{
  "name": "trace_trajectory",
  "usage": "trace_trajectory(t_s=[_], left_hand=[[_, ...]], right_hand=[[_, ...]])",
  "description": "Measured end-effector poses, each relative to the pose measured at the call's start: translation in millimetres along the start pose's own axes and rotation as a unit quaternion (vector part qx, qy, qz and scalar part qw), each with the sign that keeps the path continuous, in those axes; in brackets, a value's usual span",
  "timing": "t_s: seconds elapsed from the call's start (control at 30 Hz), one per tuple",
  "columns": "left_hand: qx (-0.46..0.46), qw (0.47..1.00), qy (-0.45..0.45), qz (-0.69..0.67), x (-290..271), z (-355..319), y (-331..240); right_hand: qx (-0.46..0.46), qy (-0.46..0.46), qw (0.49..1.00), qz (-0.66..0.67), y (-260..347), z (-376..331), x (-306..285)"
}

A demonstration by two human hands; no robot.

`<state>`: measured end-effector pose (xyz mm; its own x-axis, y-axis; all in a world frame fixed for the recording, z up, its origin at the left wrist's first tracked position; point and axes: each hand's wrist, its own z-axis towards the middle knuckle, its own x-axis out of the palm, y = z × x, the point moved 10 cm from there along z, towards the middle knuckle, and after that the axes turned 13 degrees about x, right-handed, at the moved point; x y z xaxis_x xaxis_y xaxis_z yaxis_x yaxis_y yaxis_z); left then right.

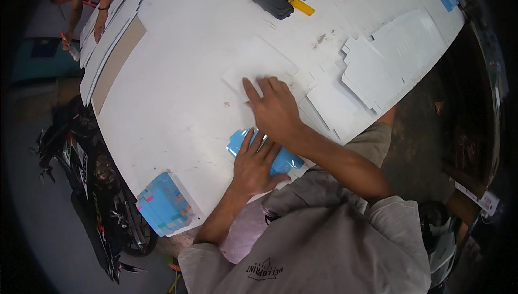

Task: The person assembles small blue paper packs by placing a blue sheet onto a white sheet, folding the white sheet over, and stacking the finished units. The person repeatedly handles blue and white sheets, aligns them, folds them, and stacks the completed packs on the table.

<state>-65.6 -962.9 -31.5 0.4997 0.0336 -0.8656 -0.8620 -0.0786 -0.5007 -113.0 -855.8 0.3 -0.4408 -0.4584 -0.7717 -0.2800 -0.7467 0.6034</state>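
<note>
My left hand (254, 165) lies flat with its fingers spread on a glossy blue cut-out card (286, 163) near the table's front edge. Just beyond it, my right hand (276, 109) reaches across, its forearm coming in from the right. The fingers of that hand are apart and rest at the near side of a white cut-out card (260, 59), which lies flat on the white table (183, 78). My right wrist partly covers the fingertips of the left hand and the far part of the blue card.
Blue cards (164, 203) are stacked at the near left corner. White die-cut sheets (372, 67) overlap on the right. A dark case (272, 2) and yellow cutter (301, 6) lie at the back. Another person's hand (100, 24) touches sheets at far left; a motorcycle (102, 186) stands beside the table.
</note>
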Motion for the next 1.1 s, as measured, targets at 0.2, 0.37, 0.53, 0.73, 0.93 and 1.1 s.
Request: trace_trajectory(t_s=[0.2,0.37,0.53,0.73,0.93,1.1], left_hand=[[-0.019,0.994,-0.085,0.070,-3.3,-11.0,16.6],[-0.043,0.993,-0.098,0.054,3.0,-10.8,23.0],[-0.038,0.994,-0.064,0.076,7.9,-6.2,22.1],[-0.047,0.992,-0.113,0.036,0.3,-28.6,26.6],[-0.062,0.992,-0.097,0.055,4.6,-45.7,36.0],[0.057,0.965,-0.169,0.190,10.2,-30.7,3.7]], right_hand=[[0.011,0.011,1.000,0.005,-18.4,-31.8,-24.2],[0.020,0.053,0.998,-0.026,-29.2,-35.6,-2.8],[-0.057,0.024,0.998,0.002,-11.3,-65.8,-10.7],[-0.118,0.047,0.992,-0.005,-20.2,-74.2,-4.1],[-0.092,0.047,0.993,-0.064,-6.2,-77.9,-2.7],[0.174,0.274,0.932,0.164,-31.2,-87.3,24.3]])
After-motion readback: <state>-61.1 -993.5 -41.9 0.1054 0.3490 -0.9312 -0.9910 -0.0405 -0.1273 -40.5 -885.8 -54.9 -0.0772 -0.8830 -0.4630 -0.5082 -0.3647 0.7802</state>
